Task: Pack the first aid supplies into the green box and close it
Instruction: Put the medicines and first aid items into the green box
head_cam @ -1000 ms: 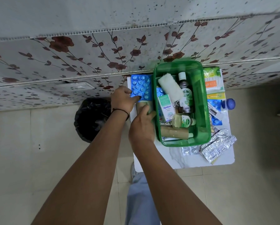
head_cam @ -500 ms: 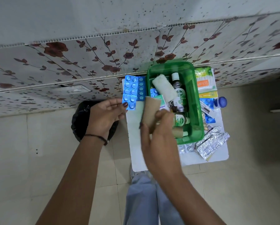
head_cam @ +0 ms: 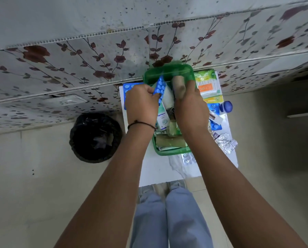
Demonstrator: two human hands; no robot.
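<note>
Your left hand [head_cam: 142, 102] pinches a blue blister strip [head_cam: 159, 89], your right hand [head_cam: 189, 106] grips a tan bandage roll [head_cam: 179, 85], both over the crowded green box [head_cam: 167, 73]; piling these 2 high may block the lid

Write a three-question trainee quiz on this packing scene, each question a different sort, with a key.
1. True or false: the left hand holds a blue blister pack over the green box.
2. Multiple choice: the right hand grips A) a brown bandage roll, B) a silver foil strip, C) a blue-capped bottle.
3. Fill in: the black bin stands on the floor on the person's ____ side.

Key: 1 true; 2 A; 3 left.
</note>
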